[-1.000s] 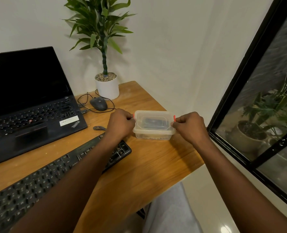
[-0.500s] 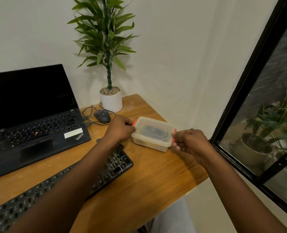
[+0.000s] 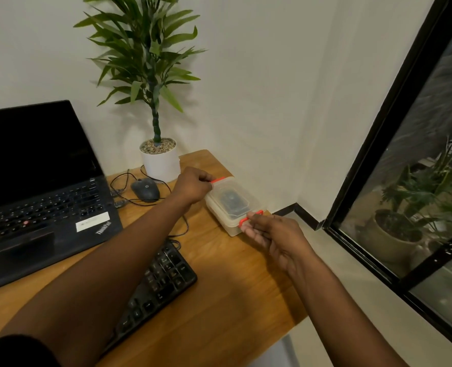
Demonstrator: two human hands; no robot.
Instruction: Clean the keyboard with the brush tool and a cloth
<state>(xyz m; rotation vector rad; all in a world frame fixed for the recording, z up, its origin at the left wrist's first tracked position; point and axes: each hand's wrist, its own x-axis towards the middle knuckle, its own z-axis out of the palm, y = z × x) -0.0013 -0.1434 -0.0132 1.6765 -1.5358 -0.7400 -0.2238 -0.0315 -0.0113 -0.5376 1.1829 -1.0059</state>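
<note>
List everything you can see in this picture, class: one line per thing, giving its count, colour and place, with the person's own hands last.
Desk: one, wooden, brown, against the white wall.
Laptop: one, black, open, on the desk's left.
Keyboard: one, black, near edge of the desk, partly under the left forearm.
Mouse: one, dark grey, wired, between laptop and plant pot.
Potted plant: one, green leaves, white pot, back of the desk.
Plastic box: one, clear with red clips, lid on, right back corner of the desk; something dark inside.
Window: one, black frame, on the right; plants outside.
Left hand: one, at the box's far red clip.
Right hand: one, fingers at the near red clip.
</note>
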